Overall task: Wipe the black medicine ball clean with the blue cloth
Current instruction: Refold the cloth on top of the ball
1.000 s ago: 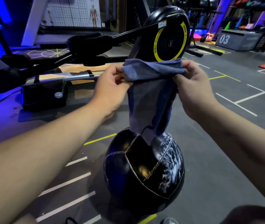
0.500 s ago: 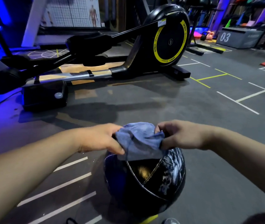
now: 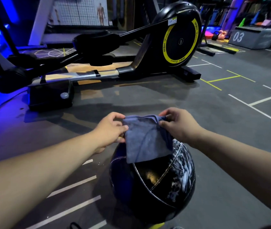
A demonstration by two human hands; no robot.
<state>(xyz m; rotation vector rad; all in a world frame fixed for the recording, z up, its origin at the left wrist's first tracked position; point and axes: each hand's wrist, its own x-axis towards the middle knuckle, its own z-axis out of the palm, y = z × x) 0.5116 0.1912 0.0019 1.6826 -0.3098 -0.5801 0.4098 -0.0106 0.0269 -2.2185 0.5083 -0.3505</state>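
right now the blue cloth (image 3: 145,141) is pinched at its top corners by the left hand (image 3: 110,129) and right hand (image 3: 180,127), fingers closed on it. the black medicine ball (image 3: 153,182) could be rolled across the floor (image 3: 222,113) by a hard push, and the white marks (image 3: 183,171) could be missed.

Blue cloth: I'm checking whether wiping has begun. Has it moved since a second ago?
Yes. The blue cloth has come down from level with the elliptical's yellow-ringed flywheel and now drapes over the top of the black medicine ball.

On my feed both forearms run bare from the frame's lower corners up to the wrists, with no sleeve edge reaching into view. My left hand (image 3: 110,129) and right hand (image 3: 179,125) are ungloved, fingers bare, nails short.
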